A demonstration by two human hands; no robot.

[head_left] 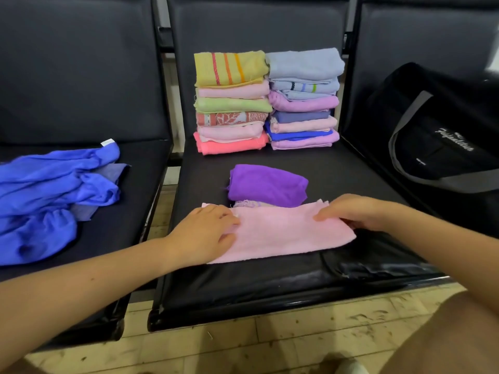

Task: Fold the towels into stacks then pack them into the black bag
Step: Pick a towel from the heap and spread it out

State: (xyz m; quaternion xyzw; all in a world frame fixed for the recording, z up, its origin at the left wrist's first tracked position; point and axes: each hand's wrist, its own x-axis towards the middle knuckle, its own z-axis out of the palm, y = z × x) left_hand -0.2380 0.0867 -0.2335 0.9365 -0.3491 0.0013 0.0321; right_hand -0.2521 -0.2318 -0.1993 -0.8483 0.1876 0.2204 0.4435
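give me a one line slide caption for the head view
Both hands, left and right, flatten a pink towel on the seat before two folded stacks.

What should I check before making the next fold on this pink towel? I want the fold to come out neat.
1. Pink towel lying flat on the seat: ok.
2. Left hand on its left end: ok.
3. Right hand on its right end: ok.
4. Purple towel clear of the pink one: not ok, their edges meet.
5. Two stacks upright at the back: ok.
6. Black bag open for packing: cannot tell.
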